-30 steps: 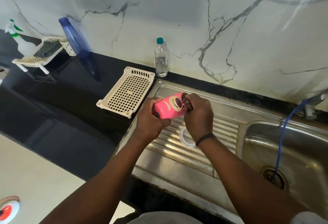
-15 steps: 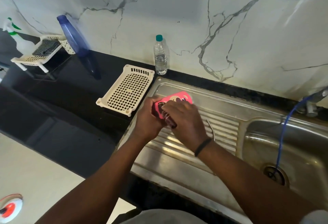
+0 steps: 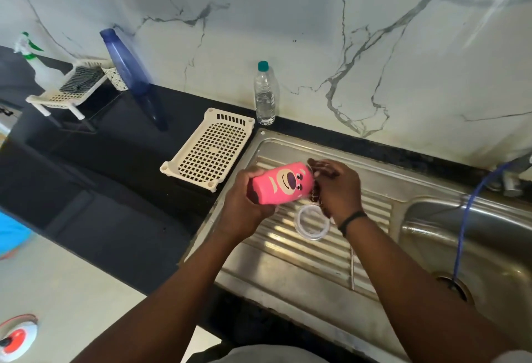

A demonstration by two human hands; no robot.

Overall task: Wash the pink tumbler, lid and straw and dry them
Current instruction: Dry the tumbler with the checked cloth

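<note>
Left hand (image 3: 244,201) grip clamps pink tumbler (image 3: 280,184) sideways, mouth toward 3 o'clock, so right hand (image 3: 336,190), clamped on scrubber (image 3: 316,192), reaches inside.

Pink tumbler (image 3: 280,183) sideways; clear lid (image 3: 311,222), likely, on drainboard.

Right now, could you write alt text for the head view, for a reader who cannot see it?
A person's left hand holds a pink tumbler on its side over a steel drainboard, while the right hand works at its mouth. A clear lid and a straw lie on the drainboard below.
</note>
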